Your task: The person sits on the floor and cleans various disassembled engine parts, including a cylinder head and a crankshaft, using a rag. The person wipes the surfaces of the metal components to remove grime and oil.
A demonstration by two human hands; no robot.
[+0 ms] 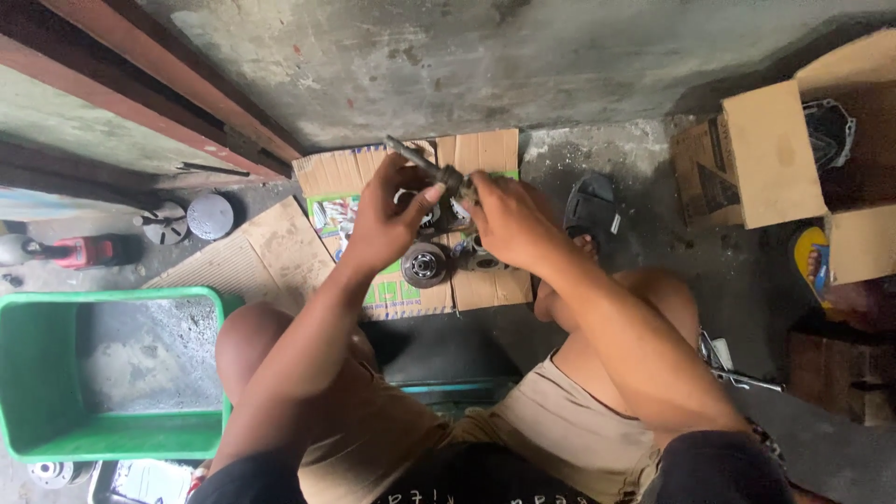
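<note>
1. The left hand (385, 217) and the right hand (504, 222) meet above a flattened cardboard sheet (485, 154) on the concrete floor (616, 149)
2. Both hold a dark metal shaft (425, 161) that runs tilted from upper left to lower right between them
3. The left grip is closed on the shaft's middle, thumb reaching toward the thicker end; the thin end sticks out above the fingers
4. The right grip is closed around the thicker end, which its fingers largely hide
5. Directly below the hands, round metal parts lie on the cardboard; the clearest is a grey pulley-like disc (425, 264)
6. A green plastic tub (56, 373) stands well apart on the left, beside the person's knee
7. An open cardboard box (770, 154) sits at the right, apart from the hands
</note>
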